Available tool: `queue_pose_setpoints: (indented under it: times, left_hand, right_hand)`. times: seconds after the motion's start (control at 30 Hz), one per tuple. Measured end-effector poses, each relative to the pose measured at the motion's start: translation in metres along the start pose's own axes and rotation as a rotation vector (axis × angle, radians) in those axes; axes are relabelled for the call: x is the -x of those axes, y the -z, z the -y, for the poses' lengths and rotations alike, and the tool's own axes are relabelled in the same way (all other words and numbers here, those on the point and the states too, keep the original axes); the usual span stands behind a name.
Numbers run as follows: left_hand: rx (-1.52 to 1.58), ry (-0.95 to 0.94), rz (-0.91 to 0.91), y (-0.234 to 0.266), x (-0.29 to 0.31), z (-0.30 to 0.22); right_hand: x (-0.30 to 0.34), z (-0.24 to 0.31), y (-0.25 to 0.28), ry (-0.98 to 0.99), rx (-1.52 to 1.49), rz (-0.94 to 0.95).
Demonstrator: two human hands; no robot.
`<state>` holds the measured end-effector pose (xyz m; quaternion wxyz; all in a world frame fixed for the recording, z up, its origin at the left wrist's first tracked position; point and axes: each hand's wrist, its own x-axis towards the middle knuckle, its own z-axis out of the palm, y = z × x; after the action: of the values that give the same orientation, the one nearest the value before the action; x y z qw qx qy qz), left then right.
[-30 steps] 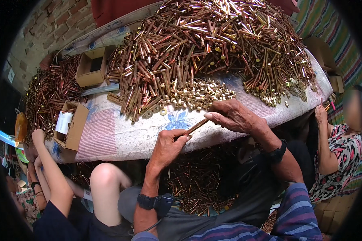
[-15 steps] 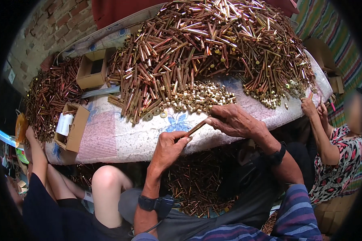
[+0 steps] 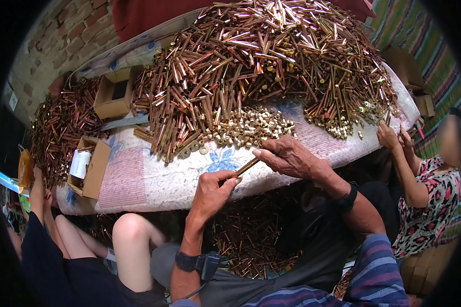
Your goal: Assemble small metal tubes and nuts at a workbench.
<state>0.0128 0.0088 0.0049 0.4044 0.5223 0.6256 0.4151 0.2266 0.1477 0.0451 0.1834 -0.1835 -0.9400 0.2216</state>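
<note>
A thin brown-copper metal tube (image 3: 248, 167) slants up to the right between my hands, just above the table's near edge. My left hand (image 3: 211, 193) is closed on its lower end, pinching it between thumb and fingers. At the upper end my right hand (image 3: 288, 157) is closed round the tube; its fingers hide that tip, so any small part there cannot be made out. Just beyond my right hand lies a heap of small brass-coloured collars (image 3: 256, 124). A few flat washers (image 3: 194, 146) lie to its left, below a large pile of similar tubes (image 3: 271, 56).
The cloth-covered table (image 3: 123, 187) carries another tube pile (image 3: 61, 123) at left and two cardboard boxes (image 3: 98, 171), (image 3: 112, 105). More tubes (image 3: 246, 230) lie beneath the table. One person (image 3: 422, 197) sits at right with raised hands; another (image 3: 51, 256) sits close at left.
The view has shifted slightly. Both my hands keep hold of the tube, with only a small shift of the right hand at its end. The person at left has moved their hands a little.
</note>
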Motion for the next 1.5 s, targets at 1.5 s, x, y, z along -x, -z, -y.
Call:
queue_pose_setpoints:
  times: [1.5]
  left_hand:
    - [-0.041, -0.054, -0.037, -0.01, 0.0, -0.007]
  right_hand:
    - [0.001, -0.022, 0.0, -0.132, -0.222, 0.02]
